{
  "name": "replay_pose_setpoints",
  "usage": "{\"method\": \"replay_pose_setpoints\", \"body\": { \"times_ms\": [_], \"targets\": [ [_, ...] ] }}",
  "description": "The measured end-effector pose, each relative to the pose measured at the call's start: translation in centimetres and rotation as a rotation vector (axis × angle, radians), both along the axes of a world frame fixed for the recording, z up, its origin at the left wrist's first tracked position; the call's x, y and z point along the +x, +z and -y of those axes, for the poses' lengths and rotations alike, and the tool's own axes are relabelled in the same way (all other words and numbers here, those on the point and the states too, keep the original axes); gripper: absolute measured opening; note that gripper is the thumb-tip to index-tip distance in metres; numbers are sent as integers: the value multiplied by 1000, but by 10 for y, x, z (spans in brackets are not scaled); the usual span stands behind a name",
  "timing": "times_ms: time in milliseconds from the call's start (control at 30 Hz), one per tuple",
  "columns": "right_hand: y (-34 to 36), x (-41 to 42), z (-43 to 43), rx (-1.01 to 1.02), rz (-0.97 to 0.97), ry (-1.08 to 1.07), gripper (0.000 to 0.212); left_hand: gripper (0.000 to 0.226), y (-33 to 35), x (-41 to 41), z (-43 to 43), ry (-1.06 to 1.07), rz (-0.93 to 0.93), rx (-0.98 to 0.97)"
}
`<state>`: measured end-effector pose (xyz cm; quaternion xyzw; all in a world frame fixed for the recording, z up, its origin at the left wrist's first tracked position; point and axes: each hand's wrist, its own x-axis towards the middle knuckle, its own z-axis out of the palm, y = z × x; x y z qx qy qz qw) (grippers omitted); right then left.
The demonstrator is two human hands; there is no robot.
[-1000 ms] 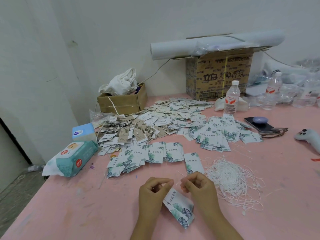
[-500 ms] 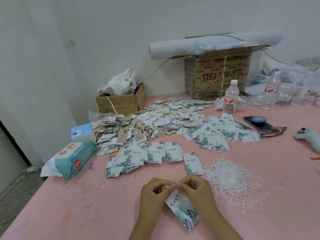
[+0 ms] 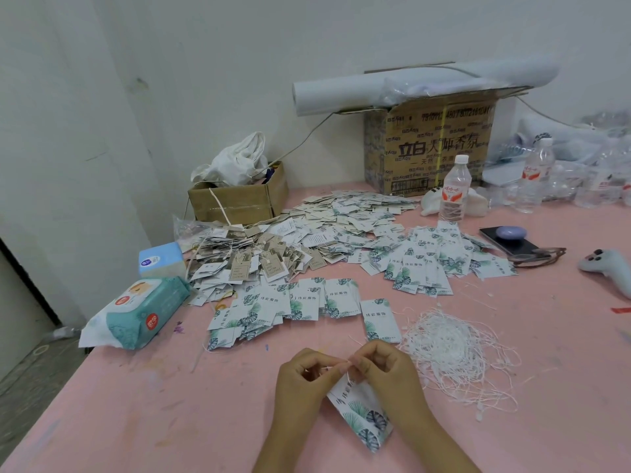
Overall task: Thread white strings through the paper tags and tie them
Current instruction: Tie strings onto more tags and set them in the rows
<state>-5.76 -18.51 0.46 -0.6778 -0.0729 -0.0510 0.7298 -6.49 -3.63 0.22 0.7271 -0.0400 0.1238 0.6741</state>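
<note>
Paper tag (image 3: 358, 414), glossy and leaf-printed, hangs corner-down over the pink table (image 3: 136, 404). Left hand (image 3: 304, 377) and right hand (image 3: 386, 370), apart a second ago, now meet fingertip to fingertip, both pinching the thin white string (image 3: 336, 365) at the tag's top. Probably knotting. Beyond, right: string pile (image 3: 450, 353), limp and tangled. Farther: loose tags (image 3: 307, 302), flat rectangles fanned in rows.

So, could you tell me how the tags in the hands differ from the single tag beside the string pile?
The held tags hang tilted, corner down, while the single tag lies flat on the table. The held tags look like a small stack; the single tag lies alone. The left hand and right hand pinch a white string at the held tags' top; none shows on the single tag. Both bear the same leaf print.
</note>
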Motion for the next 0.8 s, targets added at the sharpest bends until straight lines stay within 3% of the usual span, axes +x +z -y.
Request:
{"method": "replay_pose_setpoints", "body": {
  "times_ms": [167, 333, 800],
  "targets": [
    [0, 0, 0, -10, 9, -1, 11, 25, 0, -1, 0, 4, -14, 16],
    [-1, 1, -2, 4, 14, 10, 14, 5, 0, 0, -1, 19, -57, 29],
    [-7, 3, -2, 23, -13, 29, 7, 6, -2, 0, 1, -10, -87, 32]
  ]
}}
